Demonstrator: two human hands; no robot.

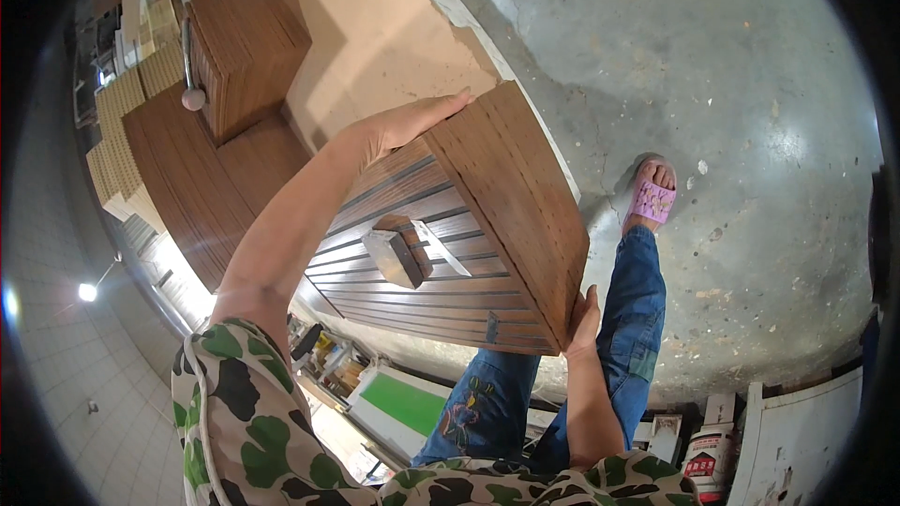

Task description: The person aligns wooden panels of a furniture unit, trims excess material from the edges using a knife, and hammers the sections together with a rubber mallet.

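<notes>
A thick stack of brown wood-grain boards [514, 197] lies tilted before me, its top board striped with dark grooves. My left hand [422, 122] reaches over its far edge, fingers stretched along the rim. Low on the right, my right hand [585, 323] presses against the stack's near corner, its fingers partly hidden. Together the two hands grip the stack from opposite ends. On the top board rest a grey-faced block with brown sides [394, 259] and a thin, pale, pointed blade-like piece [442, 247]. A small dark strip [492, 326] sits near the board's close edge.
More brown board stacks [246, 47] stand at the far left, with a ball-headed rod [192, 94] against one. Beyond my left hand lies a tan sheet [394, 47]. Concrete floor [750, 131] spreads right. A white container [710, 454] and a metal panel [797, 440] stand at lower right.
</notes>
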